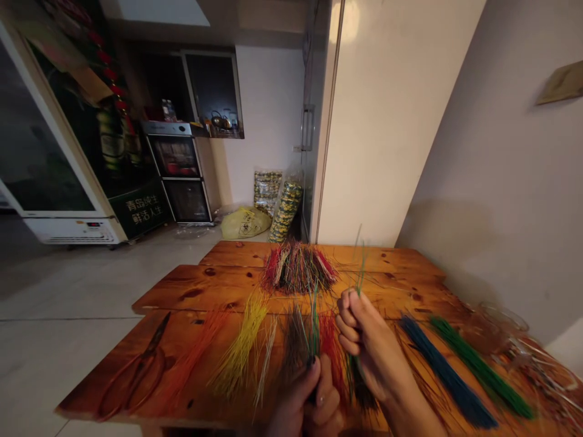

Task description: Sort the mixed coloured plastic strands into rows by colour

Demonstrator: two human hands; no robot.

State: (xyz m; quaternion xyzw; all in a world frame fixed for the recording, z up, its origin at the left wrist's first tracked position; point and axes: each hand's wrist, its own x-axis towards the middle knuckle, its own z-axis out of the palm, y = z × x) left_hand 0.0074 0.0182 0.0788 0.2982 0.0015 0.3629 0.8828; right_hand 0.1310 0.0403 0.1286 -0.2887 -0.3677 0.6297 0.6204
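My left hand (pixel 310 394), low in the middle, is closed on a small bunch of thin green strands (pixel 315 315) that point upward. To its right and a little higher, my right hand (pixel 367 340) pinches a few more green strands (pixel 362 267) between thumb and fingers. Around my hands lie bundles of similar thin strands: grey (pixel 295 340), red (pixel 328 349), yellow (pixel 243 346), orange (pixel 200 352) and a few white ones (pixel 266 361). A dark green bundle (pixel 362 388) is partly hidden by my right hand.
Blue (pixel 449 370) and green (pixel 483 367) bundles lie on the right of the wooden table (pixel 182 285). Scissors (pixel 139 370) rest on the left. A mixed-colour heap (pixel 298 267) sits at the back, tangled wire (pixel 537 370) at the right edge. A tall cabinet (pixel 387 121) stands behind.
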